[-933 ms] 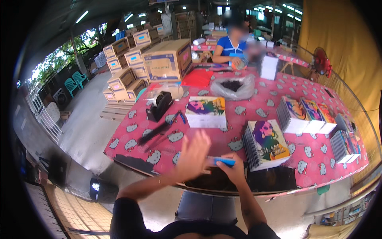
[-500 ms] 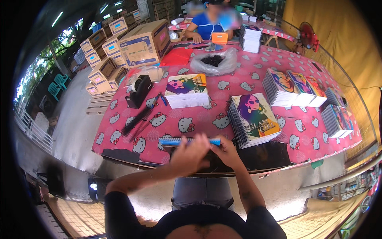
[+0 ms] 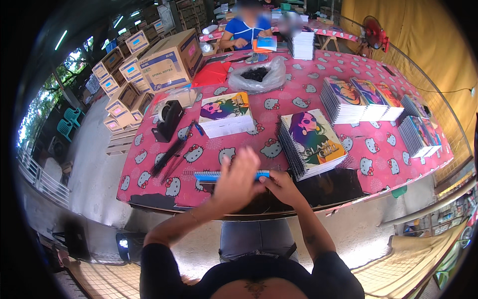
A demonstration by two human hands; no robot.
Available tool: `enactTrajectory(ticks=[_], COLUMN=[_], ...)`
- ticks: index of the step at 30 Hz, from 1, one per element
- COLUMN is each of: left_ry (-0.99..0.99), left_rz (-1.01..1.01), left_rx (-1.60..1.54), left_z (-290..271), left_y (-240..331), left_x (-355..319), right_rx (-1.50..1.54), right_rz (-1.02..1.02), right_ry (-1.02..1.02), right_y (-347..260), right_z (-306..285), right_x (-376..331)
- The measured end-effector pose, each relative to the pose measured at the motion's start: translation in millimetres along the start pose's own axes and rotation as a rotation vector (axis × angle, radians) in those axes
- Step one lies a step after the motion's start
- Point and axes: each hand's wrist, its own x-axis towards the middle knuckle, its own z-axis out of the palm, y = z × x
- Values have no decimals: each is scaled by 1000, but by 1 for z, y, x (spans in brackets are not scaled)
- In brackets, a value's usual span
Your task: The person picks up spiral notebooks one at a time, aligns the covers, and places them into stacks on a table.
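Observation:
A notebook with a blue cover [image 3: 206,176] is held on edge by the front of the table, its spiral-bound side up. My right hand [image 3: 283,188] grips its right end, thumb against the cover. Across the middle of the binding lies my left hand [image 3: 238,177], open, fingers stretched out and pointing away from me; it hides that part of the notebook. Just right of my hands is a stack of spiral notebooks [image 3: 313,142] with an illustrated cover. A stack of unbound illustrated pads [image 3: 226,114] sits farther off, to the left.
A black tape dispenser [image 3: 168,121], blue-handled pliers [image 3: 198,128] and loose black coils [image 3: 169,157] lie at left. Behind are a plastic bag of black pieces [image 3: 257,77] and a carton [image 3: 172,62]. More notebook stacks [image 3: 343,102] stand right. A co-worker [image 3: 246,30] sits across, handling a blue notebook.
My left hand has swung upward, its fingers now stretched away from me over the binding. My right hand keeps its grip. Across the table, the co-worker has lowered a blue notebook.

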Motion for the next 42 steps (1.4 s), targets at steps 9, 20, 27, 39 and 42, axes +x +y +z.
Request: enactTrajectory(ticks=[9,20,27,39,42], left_ry=[265,125,24,525,643], left_rz=[9,32,77,-107,95], left_rx=[-354,-521,-583,-1599,-1067], left_z=[-9,-3,-38,-101,-62], left_y=[-11,-17,-38,8,10], left_x=[7,8,7,181,229], right_rx=[-55,-82,-161,-831,-61], right_rz=[-66,-142,-205,-443,-142], right_ry=[21,-241,173,476,560], right_y=[-10,-42,-40,-116,-108], right_z=[-12,-57,-19,-128,-138], right_x=[-1,39,17,-10,-7])
